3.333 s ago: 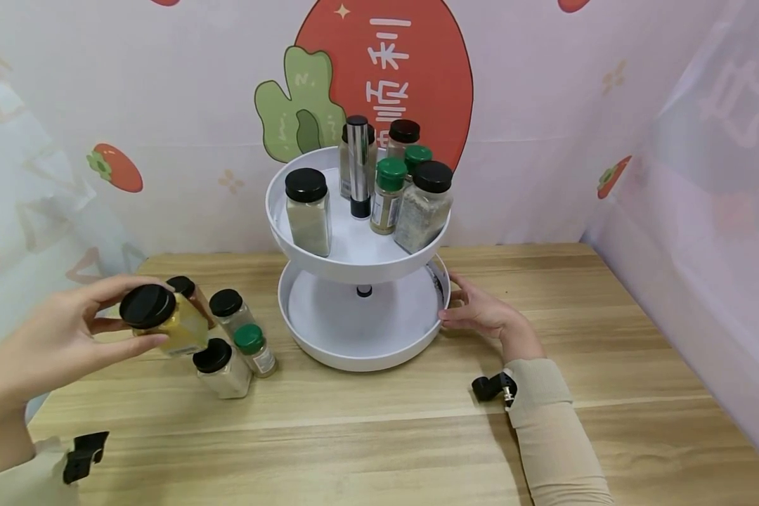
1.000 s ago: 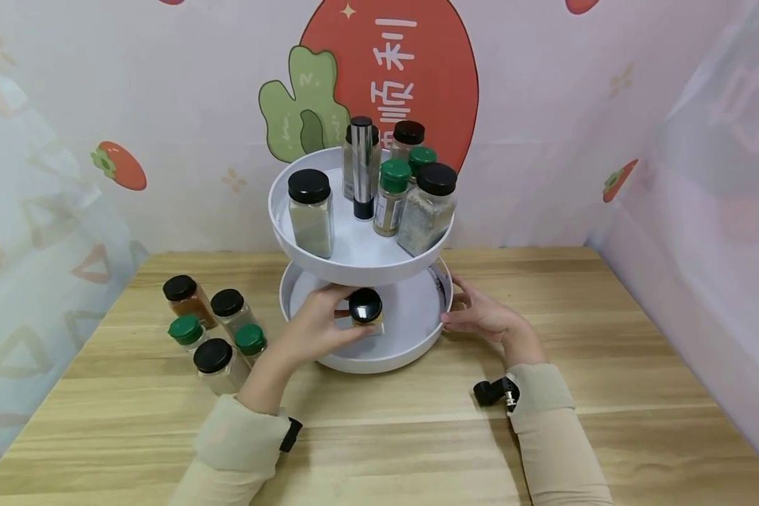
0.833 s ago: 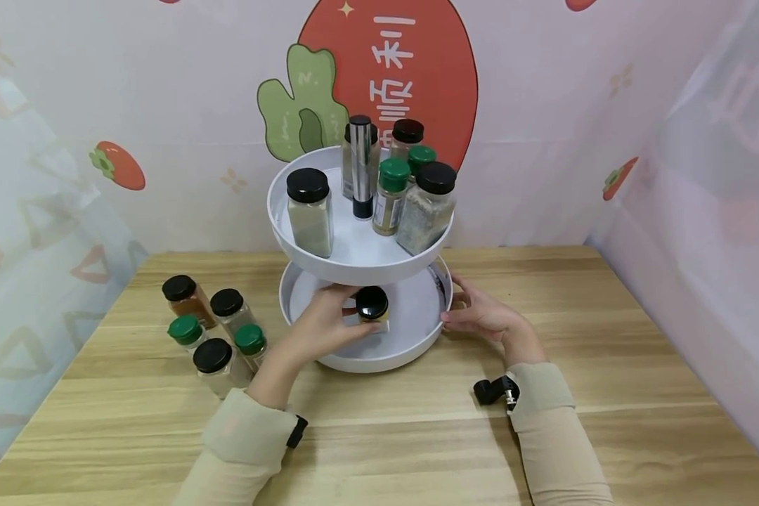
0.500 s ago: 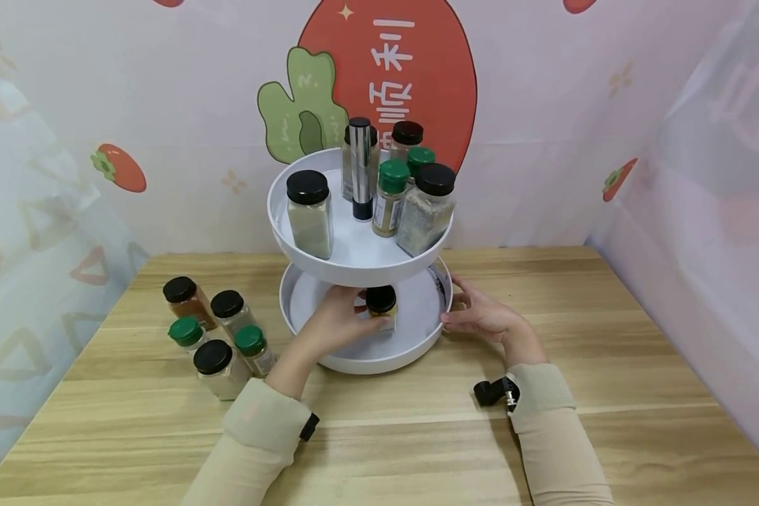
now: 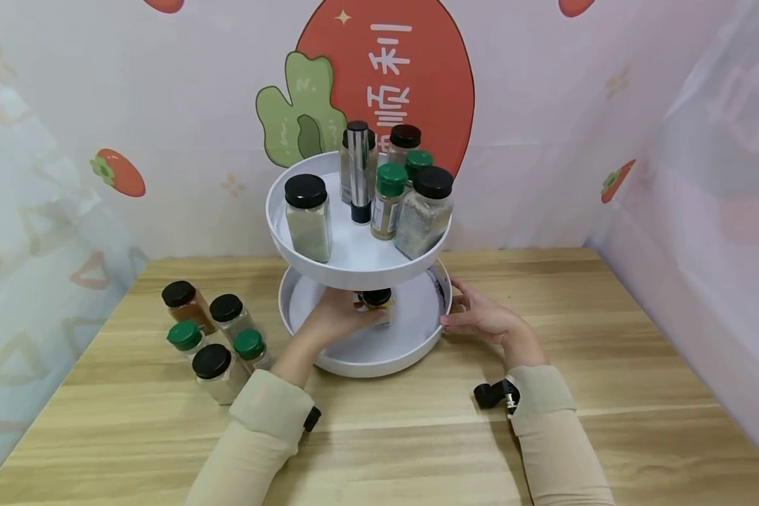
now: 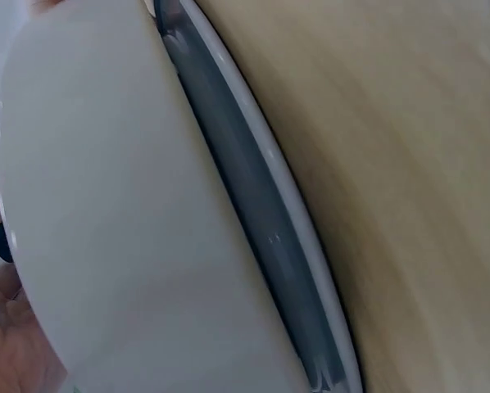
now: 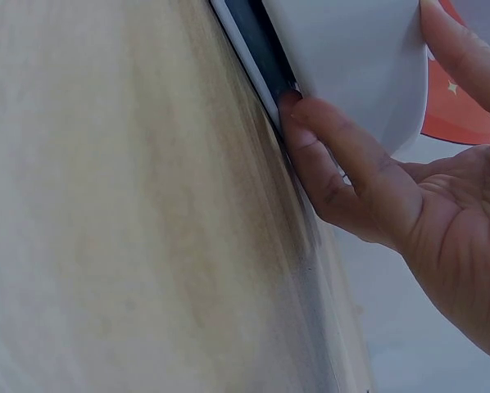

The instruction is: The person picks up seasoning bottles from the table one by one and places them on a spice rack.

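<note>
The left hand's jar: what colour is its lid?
The lid is black; head view shows it best.

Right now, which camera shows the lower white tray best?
The head view: it shows the lower white tray from above, inside and most of the rim, though the left hand and upper tray hide some. Both wrist views show only part of its outer wall, close up.
</note>
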The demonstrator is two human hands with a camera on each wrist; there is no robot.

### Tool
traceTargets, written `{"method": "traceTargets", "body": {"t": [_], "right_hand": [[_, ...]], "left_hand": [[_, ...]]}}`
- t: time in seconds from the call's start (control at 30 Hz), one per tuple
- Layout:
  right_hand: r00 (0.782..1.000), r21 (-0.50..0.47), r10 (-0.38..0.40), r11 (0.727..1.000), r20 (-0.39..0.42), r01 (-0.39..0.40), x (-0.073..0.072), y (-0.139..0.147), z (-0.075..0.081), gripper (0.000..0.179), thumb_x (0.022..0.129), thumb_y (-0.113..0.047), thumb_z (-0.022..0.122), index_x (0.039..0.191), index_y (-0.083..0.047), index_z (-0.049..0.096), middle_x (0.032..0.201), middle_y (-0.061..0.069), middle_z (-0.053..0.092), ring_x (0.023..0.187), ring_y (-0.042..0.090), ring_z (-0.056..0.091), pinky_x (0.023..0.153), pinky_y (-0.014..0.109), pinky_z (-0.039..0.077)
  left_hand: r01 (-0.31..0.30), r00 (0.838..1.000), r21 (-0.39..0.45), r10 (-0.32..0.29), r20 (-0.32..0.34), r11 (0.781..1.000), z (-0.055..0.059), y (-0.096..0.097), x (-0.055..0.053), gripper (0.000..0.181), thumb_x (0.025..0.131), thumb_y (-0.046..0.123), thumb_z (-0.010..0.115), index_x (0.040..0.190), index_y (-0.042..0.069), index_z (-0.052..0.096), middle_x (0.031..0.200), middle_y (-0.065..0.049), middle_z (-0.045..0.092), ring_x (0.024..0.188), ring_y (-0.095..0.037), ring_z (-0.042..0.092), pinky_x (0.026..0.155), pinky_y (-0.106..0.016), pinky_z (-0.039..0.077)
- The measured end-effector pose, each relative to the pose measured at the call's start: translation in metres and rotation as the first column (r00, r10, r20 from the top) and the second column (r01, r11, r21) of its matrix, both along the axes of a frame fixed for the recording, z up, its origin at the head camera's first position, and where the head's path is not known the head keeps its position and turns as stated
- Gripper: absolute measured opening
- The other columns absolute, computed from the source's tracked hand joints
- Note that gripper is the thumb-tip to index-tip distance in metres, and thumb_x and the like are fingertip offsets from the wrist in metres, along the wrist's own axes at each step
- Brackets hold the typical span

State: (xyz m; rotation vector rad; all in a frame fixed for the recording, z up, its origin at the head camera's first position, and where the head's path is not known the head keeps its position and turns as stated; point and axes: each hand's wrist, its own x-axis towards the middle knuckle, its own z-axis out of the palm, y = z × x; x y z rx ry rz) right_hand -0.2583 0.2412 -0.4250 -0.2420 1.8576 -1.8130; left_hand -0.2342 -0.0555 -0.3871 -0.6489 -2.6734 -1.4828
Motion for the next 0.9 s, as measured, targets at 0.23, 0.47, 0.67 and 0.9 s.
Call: {"method": "traceTargets", "body": {"t": [0.23,0.47,0.67,0.9], "right_hand": [[1.000,0.013,-0.011,1.000,-0.011,0.011,0.000,0.000,0.000,0.103,0.089,0.007,0.063,0.159,-0.014,-0.008,0.157,0.036,0.011,0.103,0.021,0.062,0.094,0.031,0.060],[1.000,0.020,-0.006,1.000,-0.012,0.006,0.001,0.000,-0.001,0.103,0.089,0.006,0.063,0.160,-0.014,-0.009,0.156,0.036,0.013,0.104,0.021,0.063,0.096,0.033,0.059],[1.000,0.015,-0.009,1.000,-0.014,0.009,0.002,0.001,-0.001,0.103,0.089,0.007,0.063,0.160,-0.015,-0.009,0.155,0.036,0.014,0.102,0.020,0.063,0.095,0.032,0.059],[1.000,0.017,-0.008,1.000,-0.009,0.008,0.002,0.000,-0.001,0.102,0.089,0.006,0.062,0.160,-0.015,-0.008,0.156,0.036,0.013,0.104,0.021,0.062,0.094,0.031,0.060]], "left_hand": [[-0.011,1.000,-0.007,0.011,0.002,1.000,-0.001,-0.004,-0.004,0.065,0.083,0.013,0.080,0.138,0.005,0.045,0.139,-0.015,0.050,0.123,-0.029,0.054,0.096,-0.043,0.058],[-0.015,1.000,0.012,0.015,0.003,1.000,-0.002,-0.007,-0.009,0.064,0.084,0.016,0.081,0.137,0.009,0.045,0.136,-0.011,0.052,0.120,-0.026,0.054,0.098,-0.042,0.055],[-0.036,0.999,0.004,0.036,-0.018,0.999,-0.005,-0.009,-0.014,0.058,0.084,0.013,0.080,0.132,0.006,0.050,0.129,-0.012,0.056,0.116,-0.027,0.058,0.098,-0.041,0.057],[-0.086,0.996,-0.045,0.084,-0.044,0.995,-0.004,-0.008,-0.013,0.060,0.083,0.016,0.081,0.134,0.008,0.049,0.130,-0.011,0.057,0.118,-0.027,0.056,0.101,-0.043,0.052]]}}
